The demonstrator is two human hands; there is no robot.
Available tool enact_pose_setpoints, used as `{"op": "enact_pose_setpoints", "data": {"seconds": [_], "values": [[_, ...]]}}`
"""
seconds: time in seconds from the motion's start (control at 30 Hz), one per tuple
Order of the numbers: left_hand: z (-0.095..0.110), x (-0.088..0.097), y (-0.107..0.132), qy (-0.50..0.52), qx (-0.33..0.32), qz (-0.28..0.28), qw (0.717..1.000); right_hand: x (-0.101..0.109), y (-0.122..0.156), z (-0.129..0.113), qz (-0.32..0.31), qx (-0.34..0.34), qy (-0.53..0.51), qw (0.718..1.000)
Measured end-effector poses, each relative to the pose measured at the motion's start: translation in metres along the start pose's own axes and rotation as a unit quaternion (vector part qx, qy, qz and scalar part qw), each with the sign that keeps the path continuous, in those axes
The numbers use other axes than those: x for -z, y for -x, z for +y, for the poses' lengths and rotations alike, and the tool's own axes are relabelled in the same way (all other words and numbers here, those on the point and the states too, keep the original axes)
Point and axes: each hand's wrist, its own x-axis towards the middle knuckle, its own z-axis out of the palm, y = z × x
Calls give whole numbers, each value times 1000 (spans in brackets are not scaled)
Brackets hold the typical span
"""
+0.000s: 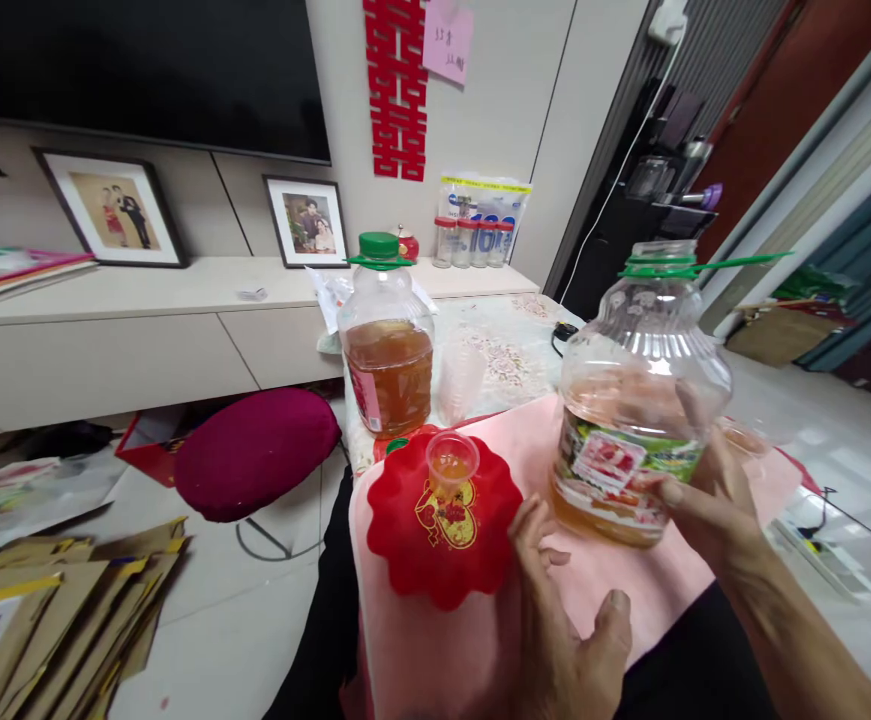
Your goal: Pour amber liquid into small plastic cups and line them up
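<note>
My right hand [712,490] grips a large clear plastic jug [630,400] by its side. The jug has a fruit label, an uncapped mouth, a green handle ring and amber liquid low inside. My left hand [566,620] is open, thumb apart, with its fingertips by the right edge of a red scalloped plate [397,535]. On that plate stands a small clear plastic cup [451,462] containing some amber liquid. Behind the plate is a second jug [388,370], green-capped and holding more amber liquid. A loose green cap [397,445] lies beside the plate.
Stacked clear plastic cups [461,380] stand near the second jug. A pink cloth [532,440] covers the near table, and another cup [742,437] is partly hidden behind my right hand. A maroon stool [259,450] and flattened cardboard [67,620] are at left.
</note>
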Motion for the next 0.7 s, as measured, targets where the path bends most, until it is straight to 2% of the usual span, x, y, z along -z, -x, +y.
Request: {"op": "enact_pose_setpoints", "data": {"seconds": [0.13,0.37,0.53,0.7], "values": [[2,-3,-3,15,-27,23,999,-26,-20,22,17,69,-32,997],[-5,-6,-7,30,24,-24,999,-63,-46,61,12,122,-56,991],[-10,-6,-4,45,14,-81,996,-80,-56,80,-2,127,-83,988],[-6,-6,-3,63,23,-121,990,-87,-50,93,-24,102,-103,989]]}}
